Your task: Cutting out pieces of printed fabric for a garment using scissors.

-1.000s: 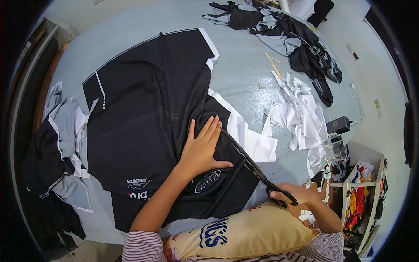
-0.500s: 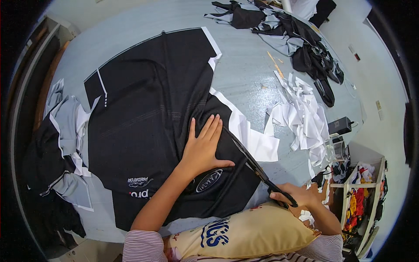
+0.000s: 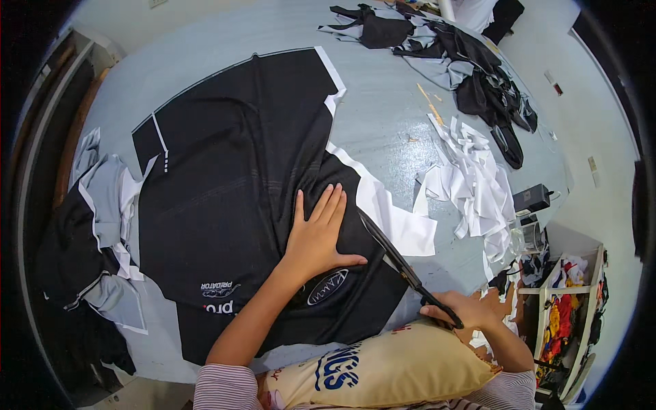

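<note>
A large piece of black fabric with white prints and a white border lies spread over the table. My left hand rests flat on it, fingers spread, beside an oval print. In my right hand is a pair of long black scissors, held by the handles at the fabric's right side. The blades point up and left, along the inner edge of a white border strip. That strip hangs off to the right of the black cloth, still joined along the upper edge.
White offcuts pile up on the right of the table. Black and grey pieces lie at the far right, more cut cloth at the left. A cream cushion sits before me. A shelf stands beyond the right edge.
The scissors' blade tips have shifted slightly down and right, and the blades look closer together. The black fabric has slid a little toward me. My left hand stays flat on it.
</note>
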{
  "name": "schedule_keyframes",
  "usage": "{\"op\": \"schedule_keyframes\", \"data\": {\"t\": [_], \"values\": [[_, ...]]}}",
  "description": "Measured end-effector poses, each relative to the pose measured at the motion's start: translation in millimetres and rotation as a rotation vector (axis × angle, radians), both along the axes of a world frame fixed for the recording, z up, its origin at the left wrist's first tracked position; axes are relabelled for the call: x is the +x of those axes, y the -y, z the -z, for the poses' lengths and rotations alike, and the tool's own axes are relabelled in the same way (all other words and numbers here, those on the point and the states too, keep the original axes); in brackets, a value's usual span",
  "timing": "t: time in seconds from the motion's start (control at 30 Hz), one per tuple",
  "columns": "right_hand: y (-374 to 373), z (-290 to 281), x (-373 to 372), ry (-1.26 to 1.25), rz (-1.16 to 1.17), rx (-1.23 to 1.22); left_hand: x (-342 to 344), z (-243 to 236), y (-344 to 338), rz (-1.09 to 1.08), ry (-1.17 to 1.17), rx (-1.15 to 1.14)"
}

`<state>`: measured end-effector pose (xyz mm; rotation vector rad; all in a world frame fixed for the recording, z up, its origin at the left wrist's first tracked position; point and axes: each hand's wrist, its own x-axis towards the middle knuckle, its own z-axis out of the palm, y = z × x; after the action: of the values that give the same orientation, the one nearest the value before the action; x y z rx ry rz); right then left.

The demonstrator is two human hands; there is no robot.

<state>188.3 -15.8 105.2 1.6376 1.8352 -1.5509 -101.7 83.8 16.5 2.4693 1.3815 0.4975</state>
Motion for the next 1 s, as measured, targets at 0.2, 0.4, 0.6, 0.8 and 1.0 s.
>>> {"op": "schedule_keyframes", "data": {"t": [0.2,0.4,0.6,0.8,1.0], "values": [[2.3,-4.4,9.4,0.045,-0.02,-0.01,9.6,2.2,7.1,-0.057,0.045,-0.037],[-4.4,-15.8,-1.1,0.051,-0.058,-0.02,-10.8,-5.3,-26.8,0.039,-0.009,0.101],[-20.6,-6.1,-20.6,0.02,-0.046,-0.036,-14.8,6.8,-30.7,0.005,0.013,0.114],[-27.8,-1.6,-35.4,-0.029,0.017,-0.086,-7.2,2.8,-23.8,-0.043,-0.013,0.059],[-25.1,6.8,-32.4,-0.047,0.036,-0.046,-7.7,3.3,-20.9,-0.069,-0.023,0.047]]}}
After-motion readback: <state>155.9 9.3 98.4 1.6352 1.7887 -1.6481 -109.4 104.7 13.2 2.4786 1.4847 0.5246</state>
